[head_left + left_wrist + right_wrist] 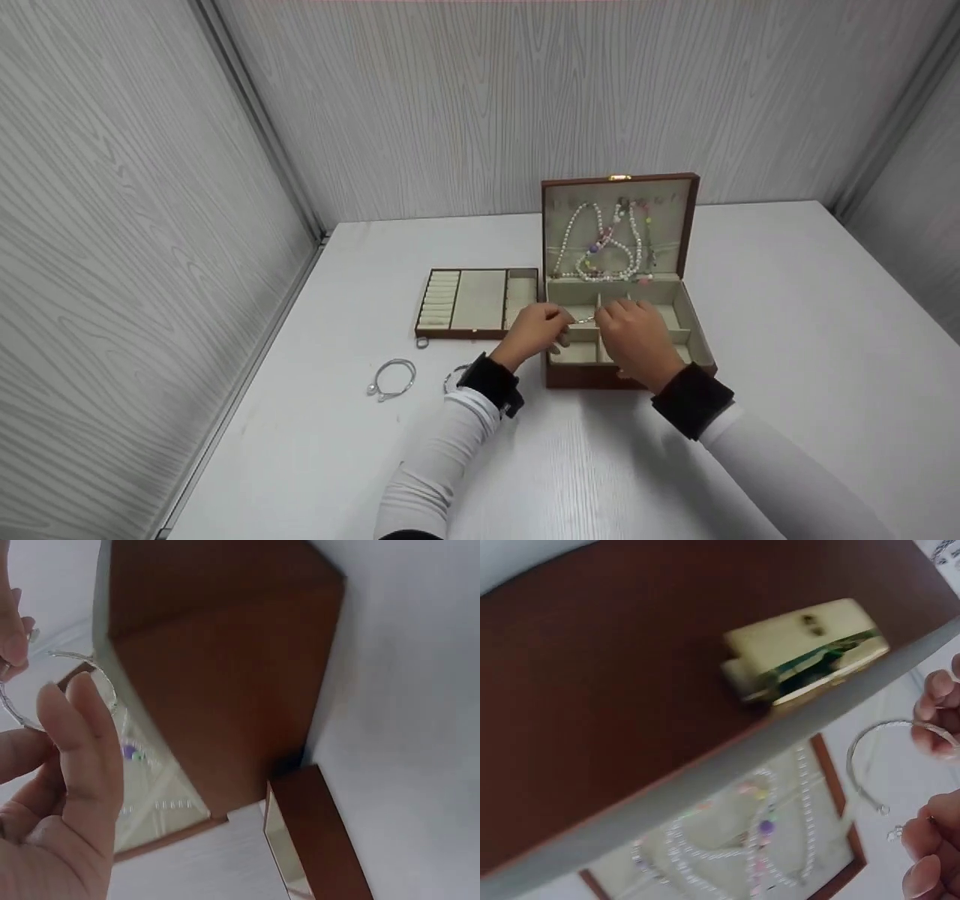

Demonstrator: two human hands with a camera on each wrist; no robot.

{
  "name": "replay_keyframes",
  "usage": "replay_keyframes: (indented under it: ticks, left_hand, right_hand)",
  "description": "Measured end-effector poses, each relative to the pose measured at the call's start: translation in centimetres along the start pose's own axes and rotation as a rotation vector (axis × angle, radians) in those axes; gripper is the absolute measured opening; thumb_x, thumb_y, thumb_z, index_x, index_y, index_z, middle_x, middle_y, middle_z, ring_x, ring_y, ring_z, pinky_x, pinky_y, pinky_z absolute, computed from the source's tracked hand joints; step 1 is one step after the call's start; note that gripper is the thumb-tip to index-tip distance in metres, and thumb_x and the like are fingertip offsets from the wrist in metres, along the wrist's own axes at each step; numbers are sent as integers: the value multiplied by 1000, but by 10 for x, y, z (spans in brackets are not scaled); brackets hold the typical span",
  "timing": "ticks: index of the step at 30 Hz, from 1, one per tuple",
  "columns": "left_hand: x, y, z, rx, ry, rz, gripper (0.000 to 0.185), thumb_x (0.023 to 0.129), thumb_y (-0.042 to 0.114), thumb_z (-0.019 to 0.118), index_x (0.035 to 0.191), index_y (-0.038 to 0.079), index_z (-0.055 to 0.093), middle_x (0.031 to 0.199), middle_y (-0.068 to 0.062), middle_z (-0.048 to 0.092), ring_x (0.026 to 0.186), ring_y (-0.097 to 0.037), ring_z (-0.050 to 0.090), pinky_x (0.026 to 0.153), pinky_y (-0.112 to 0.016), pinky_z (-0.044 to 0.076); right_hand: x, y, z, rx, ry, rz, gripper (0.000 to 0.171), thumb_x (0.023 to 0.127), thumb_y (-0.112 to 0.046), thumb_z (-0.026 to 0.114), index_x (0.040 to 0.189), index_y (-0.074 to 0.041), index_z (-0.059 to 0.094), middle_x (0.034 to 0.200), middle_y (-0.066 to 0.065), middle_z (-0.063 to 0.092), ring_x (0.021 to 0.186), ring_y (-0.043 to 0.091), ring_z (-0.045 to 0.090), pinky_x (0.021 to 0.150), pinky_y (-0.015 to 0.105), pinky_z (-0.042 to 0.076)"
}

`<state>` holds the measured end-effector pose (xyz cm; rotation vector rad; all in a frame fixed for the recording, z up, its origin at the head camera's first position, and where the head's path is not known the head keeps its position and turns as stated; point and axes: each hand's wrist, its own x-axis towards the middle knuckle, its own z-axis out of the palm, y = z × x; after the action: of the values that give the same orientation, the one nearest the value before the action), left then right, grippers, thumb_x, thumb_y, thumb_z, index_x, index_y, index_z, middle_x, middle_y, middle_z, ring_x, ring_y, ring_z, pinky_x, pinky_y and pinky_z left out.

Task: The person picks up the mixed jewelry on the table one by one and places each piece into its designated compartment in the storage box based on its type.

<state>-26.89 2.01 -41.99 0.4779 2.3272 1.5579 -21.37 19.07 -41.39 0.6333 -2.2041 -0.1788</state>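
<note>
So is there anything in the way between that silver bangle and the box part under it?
Nothing visible. Both hands, left hand and right hand, hold the silver bangle just above the open jewellery box; its lid stands upright behind, and the compartments below look uncovered.

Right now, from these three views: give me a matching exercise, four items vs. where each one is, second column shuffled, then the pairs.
Items
1. silver bangle
2. pearl necklaces
3. removable tray
4. second bangle

Places
A. hanging inside the open lid of the jewelry box
B. lying on the table, left of the left sleeve
C. held between the left hand and the right hand, above the box's compartments
D. on the table, just left of the box

Pairs: 1-C, 2-A, 3-D, 4-B
</note>
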Motion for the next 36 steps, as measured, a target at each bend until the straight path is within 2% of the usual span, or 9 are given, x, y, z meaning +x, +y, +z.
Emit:
replay_keyframes:
  ticks: [6,9,12,14,17,21,24,30,36]
  left_hand:
    - [0,1,16,37,-85,60,28,93,19,49,94,-3,66,88,-20,67,59,-7,58,53,-22,52]
    - [-1,2,19,147,-97,129,25,92,18,50,100,0,67,90,-14,69,59,-5,57,55,-19,50]
    - [-4,2,13,354,-13,175,24,89,16,53,104,5,67,90,-9,69,60,-5,54,57,-17,46]
    - [-7,1,7,484,77,157,21,86,17,56,101,6,66,84,-4,66,61,-6,50,57,-18,42]
    - [-10,-6,-3,576,157,79,12,82,16,57,89,6,58,69,0,52,58,-11,41,52,-23,33]
    - [-11,-18,-7,604,168,44,12,80,12,59,83,8,48,66,2,43,58,-14,39,49,-25,29]
    - [-10,-25,-5,600,175,41,18,79,13,62,90,7,48,72,-4,56,62,-17,51,51,-28,37]
    - [-8,-28,3,556,196,-14,44,81,17,63,119,2,47,104,-17,66,90,-28,65,70,-40,51]
    - [-8,-27,10,557,193,-6,49,83,18,61,126,2,45,111,-19,65,96,-30,64,76,-41,51]
  right_hand:
    - [-14,20,3,55,-44,115,9,74,-2,65,67,-3,58,63,8,58,56,24,55,48,36,40]
    - [-19,29,3,69,-48,160,13,72,2,63,63,-2,54,59,10,56,53,27,53,47,38,38]
    - [-24,39,3,48,-69,195,12,71,5,59,62,-1,53,58,12,54,51,29,52,46,38,36]
    - [-28,46,2,27,-109,219,8,70,7,57,64,1,56,60,13,55,52,30,53,46,39,36]
    - [-35,58,3,-4,-206,254,6,70,6,58,66,2,59,62,14,57,54,31,55,47,40,37]
    - [-45,69,7,-35,-369,297,5,69,3,64,65,1,61,61,15,58,54,31,55,48,41,40]
    - [-49,73,9,-49,-452,309,6,68,1,67,65,1,62,60,15,59,53,31,55,49,41,41]
    - [-48,73,7,-102,-489,270,12,69,2,64,58,0,58,58,13,57,51,27,53,52,39,39]
    - [-44,67,4,-104,-508,181,17,67,2,65,54,-5,57,53,10,55,49,24,50,55,37,33]
